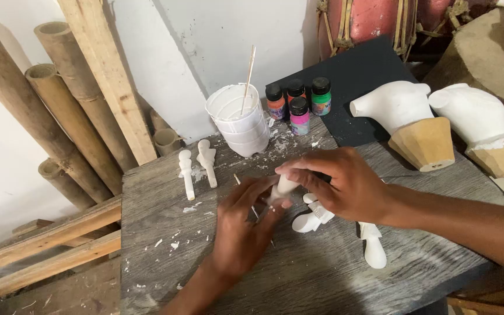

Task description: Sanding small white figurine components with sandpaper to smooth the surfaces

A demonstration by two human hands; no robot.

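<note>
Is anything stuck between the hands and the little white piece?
No. The left hand and the right hand both touch the small white piece directly, pinching it with their fingers; nothing visible lies between.

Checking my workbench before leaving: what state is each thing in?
Left hand: gripping small white piece.
Right hand: pinching same piece.
Paint jars: four, capped, upright.
White cup: open, stick standing inside.
Two white figures: lying flat on board.

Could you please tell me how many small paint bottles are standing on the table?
4. All stand clustered right of the white cup: an orange bottle, a red one behind, a green one, and a pink one in front. None seems hidden.
</note>
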